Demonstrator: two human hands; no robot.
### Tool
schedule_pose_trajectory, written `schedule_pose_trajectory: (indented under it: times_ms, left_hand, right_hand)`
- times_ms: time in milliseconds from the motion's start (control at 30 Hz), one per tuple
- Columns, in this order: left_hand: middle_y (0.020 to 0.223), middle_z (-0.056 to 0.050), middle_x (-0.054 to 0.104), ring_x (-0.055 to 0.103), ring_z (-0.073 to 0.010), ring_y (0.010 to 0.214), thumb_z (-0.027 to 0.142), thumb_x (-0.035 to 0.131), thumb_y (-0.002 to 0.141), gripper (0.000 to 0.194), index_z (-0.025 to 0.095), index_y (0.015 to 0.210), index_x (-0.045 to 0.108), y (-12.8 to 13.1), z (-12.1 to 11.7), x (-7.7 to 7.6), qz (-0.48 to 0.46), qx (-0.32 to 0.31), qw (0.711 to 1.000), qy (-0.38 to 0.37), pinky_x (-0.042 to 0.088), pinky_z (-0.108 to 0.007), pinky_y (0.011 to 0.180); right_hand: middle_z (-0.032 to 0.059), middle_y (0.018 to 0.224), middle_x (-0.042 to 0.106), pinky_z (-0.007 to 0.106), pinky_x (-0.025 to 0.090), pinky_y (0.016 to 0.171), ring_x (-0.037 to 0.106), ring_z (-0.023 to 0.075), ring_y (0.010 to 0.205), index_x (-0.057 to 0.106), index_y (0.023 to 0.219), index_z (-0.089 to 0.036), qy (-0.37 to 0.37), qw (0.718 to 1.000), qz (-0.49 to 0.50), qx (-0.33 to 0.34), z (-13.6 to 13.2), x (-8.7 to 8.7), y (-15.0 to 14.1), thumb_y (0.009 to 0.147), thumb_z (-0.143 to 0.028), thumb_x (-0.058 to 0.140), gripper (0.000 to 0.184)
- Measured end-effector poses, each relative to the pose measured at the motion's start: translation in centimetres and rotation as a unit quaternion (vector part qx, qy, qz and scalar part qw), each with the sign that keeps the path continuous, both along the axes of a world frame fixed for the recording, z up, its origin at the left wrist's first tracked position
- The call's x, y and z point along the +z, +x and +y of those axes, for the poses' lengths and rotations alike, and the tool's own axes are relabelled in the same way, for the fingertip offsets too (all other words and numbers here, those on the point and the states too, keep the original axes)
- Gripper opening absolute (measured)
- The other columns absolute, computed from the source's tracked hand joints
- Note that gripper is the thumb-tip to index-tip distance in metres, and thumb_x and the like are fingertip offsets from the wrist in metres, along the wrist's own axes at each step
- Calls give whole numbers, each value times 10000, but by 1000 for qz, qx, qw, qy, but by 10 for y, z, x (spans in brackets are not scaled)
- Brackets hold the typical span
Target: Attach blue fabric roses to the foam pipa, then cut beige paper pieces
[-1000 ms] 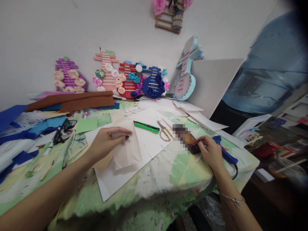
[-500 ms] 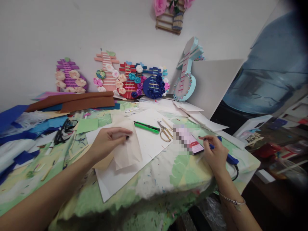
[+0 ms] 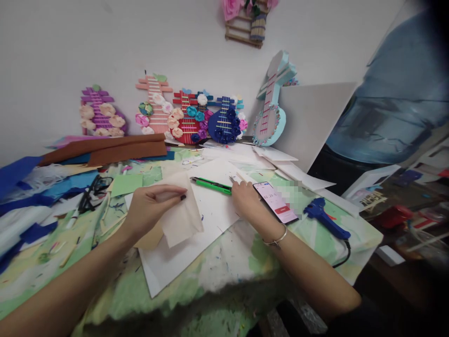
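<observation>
My left hand [image 3: 150, 206] pinches the edge of a thin, cream-coloured piece of paper [image 3: 185, 220] between thumb and fingers, above a white sheet [image 3: 168, 267]. My right hand [image 3: 248, 199] is closed over the gold-handled scissors [image 3: 232, 179]; their handles are covered by my fingers and only a bit of blade shows. Just left of those fingers, a green utility knife [image 3: 212, 185] lies on the white sheet. Beside my right wrist rests a phone [image 3: 275, 203] with its screen lit. Under the cream paper lies a tan piece of paper [image 3: 150, 238].
A blue glue gun [image 3: 326, 217] with a cord lies at the right. Brown sheets [image 3: 129, 149], a green paper square [image 3: 128, 185] and scraps cover the left side. Decorated paper instruments [image 3: 224, 121] line the wall. A large water bottle [image 3: 386, 103] stands at the right.
My right hand has moved left from beside the glue gun, across the phone, onto the scissors. My left hand has shifted slightly left, still pinching the cream paper.
</observation>
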State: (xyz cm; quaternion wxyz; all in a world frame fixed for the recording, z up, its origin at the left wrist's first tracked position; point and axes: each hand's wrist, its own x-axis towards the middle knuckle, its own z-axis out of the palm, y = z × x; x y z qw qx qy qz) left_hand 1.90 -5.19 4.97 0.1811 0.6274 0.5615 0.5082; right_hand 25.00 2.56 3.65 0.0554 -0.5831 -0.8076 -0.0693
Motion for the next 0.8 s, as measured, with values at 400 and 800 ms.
schedule_pose_trajectory:
  times_ms: [400, 800]
  left_hand:
    - [822, 0, 740, 677, -183, 805, 299, 704, 714, 95, 245, 782, 742, 2, -7, 9, 11, -13, 998, 62, 520, -271, 786]
    - [780, -11, 740, 677, -181, 771, 273, 753, 657, 95, 233, 743, 744, 0, -5, 8, -35, -18, 998, 54, 521, -269, 766]
  right_hand:
    - [262, 1102, 568, 358, 448, 786, 559, 295, 1016, 533, 1166, -27, -2, 995, -23, -95, 7, -1, -9, 875, -18, 344, 347]
    - [118, 966, 676, 324, 493, 759, 639, 206, 897, 641, 1015, -95, -122, 987, -11, -102, 27, 10, 2, 837, -235, 592, 231]
